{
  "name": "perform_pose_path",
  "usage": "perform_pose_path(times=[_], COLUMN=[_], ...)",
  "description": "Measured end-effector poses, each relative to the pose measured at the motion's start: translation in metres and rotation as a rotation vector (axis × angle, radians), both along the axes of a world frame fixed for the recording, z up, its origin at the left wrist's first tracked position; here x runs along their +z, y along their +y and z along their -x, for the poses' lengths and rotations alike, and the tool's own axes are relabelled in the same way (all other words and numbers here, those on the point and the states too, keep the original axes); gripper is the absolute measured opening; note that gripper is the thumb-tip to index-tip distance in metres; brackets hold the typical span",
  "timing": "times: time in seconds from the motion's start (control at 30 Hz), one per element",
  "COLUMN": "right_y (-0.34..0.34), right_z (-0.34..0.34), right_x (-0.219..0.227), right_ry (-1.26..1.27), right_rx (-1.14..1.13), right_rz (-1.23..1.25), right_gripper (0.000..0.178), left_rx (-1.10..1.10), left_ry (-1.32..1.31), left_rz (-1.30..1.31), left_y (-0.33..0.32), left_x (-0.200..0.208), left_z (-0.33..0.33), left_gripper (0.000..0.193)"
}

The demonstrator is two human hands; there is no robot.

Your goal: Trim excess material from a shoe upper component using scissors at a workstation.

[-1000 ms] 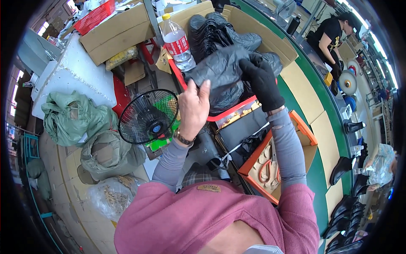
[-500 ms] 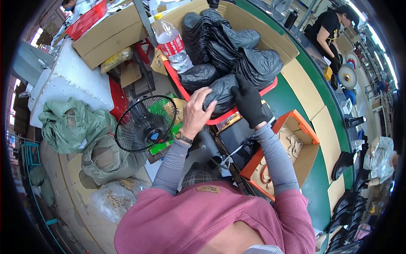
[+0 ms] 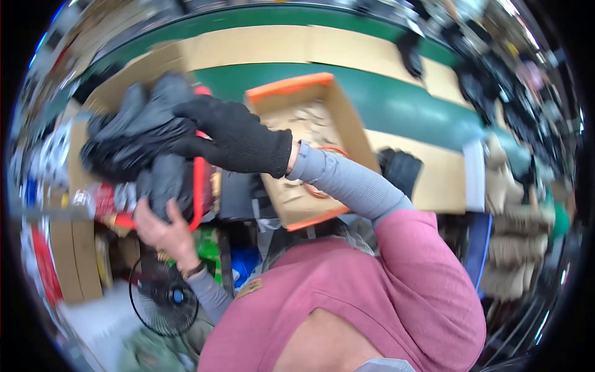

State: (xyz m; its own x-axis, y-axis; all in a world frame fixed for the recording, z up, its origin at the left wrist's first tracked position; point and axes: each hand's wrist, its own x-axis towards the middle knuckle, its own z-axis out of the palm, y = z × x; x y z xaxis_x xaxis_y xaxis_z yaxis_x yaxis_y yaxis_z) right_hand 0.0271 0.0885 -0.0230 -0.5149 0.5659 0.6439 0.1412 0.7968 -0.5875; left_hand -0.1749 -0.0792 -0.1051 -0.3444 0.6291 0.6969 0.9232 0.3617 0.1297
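Observation:
Several black plastic-wrapped bundles (image 3: 127, 133) lie heaped in a red bin (image 3: 199, 201) at the left. My bare left hand (image 3: 167, 232) is at the bin's near side, fingers and thumb apart, by the near end of one wrapped bundle (image 3: 166, 177); blur hides whether it touches. My right hand (image 3: 238, 133), in a black knitted glove, reaches left over the bin's right rim. Its thumb and fingers are spread against the heap, with no bundle visibly gripped. The fingertips blend into the dark plastic.
An orange-edged cardboard box (image 3: 350, 124) with loose tan pieces and an orange ring stands under my right forearm. Beyond is a green bench (image 3: 384, 99) with cardboard strips and black shoes (image 3: 410, 53). A black fan (image 3: 164, 297) stands at the lower left.
My view has swung to the right, so the bin now sits at the left. My right hand has moved off the front bundle onto the heap; my left hand has drawn back to that bundle's near end.

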Motion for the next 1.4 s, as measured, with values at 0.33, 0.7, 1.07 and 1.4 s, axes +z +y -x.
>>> perform_pose_path(times=[0.33,0.7,1.07,1.4], right_y=[-0.040,-0.152,-0.156,-0.171], right_z=[-0.377,-0.367,-0.503,-0.592], right_x=[-0.052,-0.217,-0.181,-0.191], right_ry=[-0.201,-0.275,0.531,0.657], right_rx=[-1.083,-1.336,-1.210,-1.263], right_rz=[0.495,0.746,0.723,0.652], right_gripper=[0.075,0.121,0.116,0.115], left_rx=[-0.427,-1.423,-1.460,-1.290], left_ry=[-0.247,-0.253,-0.155,-0.149], left_rz=[-0.320,0.167,0.268,0.336], left_y=[0.045,0.094,0.117,0.122], left_x=[0.066,0.131,0.122,0.092], left_z=[-0.107,-0.331,-0.388,-0.386], left_gripper=[0.047,0.046,0.049,0.043])
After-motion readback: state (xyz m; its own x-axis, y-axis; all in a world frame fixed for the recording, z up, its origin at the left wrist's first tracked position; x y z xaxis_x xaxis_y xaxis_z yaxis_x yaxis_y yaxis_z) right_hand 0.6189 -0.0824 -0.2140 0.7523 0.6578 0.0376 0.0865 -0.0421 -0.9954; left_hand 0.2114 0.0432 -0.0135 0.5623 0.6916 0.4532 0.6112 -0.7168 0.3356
